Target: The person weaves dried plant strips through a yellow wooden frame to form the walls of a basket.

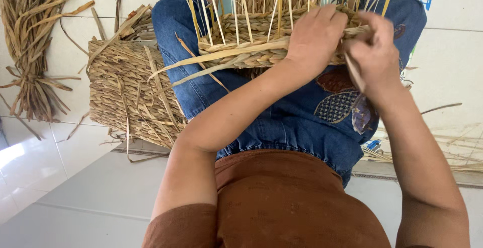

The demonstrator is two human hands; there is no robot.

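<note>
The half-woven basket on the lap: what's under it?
Under the half-woven basket show blue jeans with a leaf-pattern patch. The left hand and right hand cover its right end, so the weave there is hidden.

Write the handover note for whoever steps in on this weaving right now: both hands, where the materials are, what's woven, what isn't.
Left hand: pressed on the top of the woven rows of the half-made basket resting on the lap, fingers curled over the edge.
Right hand: pinching a dried fibre strand at the basket's right end.
Done: several braided rows along the lower part of the frame.
Left: the thin upright stakes above those rows are still bare.
Nearby: a finished woven piece on the floor beside the left knee, and a bundle of dried fibre further left.
</note>
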